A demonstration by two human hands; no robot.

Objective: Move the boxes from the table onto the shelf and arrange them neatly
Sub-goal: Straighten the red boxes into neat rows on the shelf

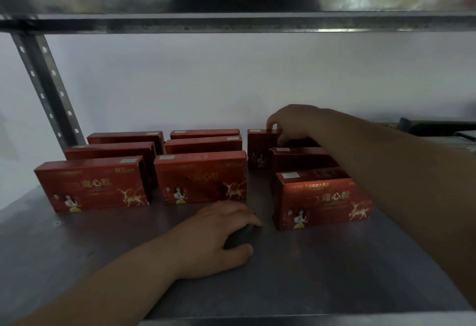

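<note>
Nine red boxes (201, 179) with gold deer print stand upright in three columns on the shelf (309, 274). The right hand (293, 124) has its fingers pinching the back-right box (260, 145) by its top. The left hand (219, 238) has its fingers curled over a dark object (240, 236).

A grey metal shelf (77, 261) carries nine red boxes (202, 177), all upright on a long edge in three columns of three. The right column stands apart across a gap, its back right box (260, 148) partly hidden. In front, the left hand (219, 238) rests on the shelf, gripping a small dark object (240, 235).
</note>
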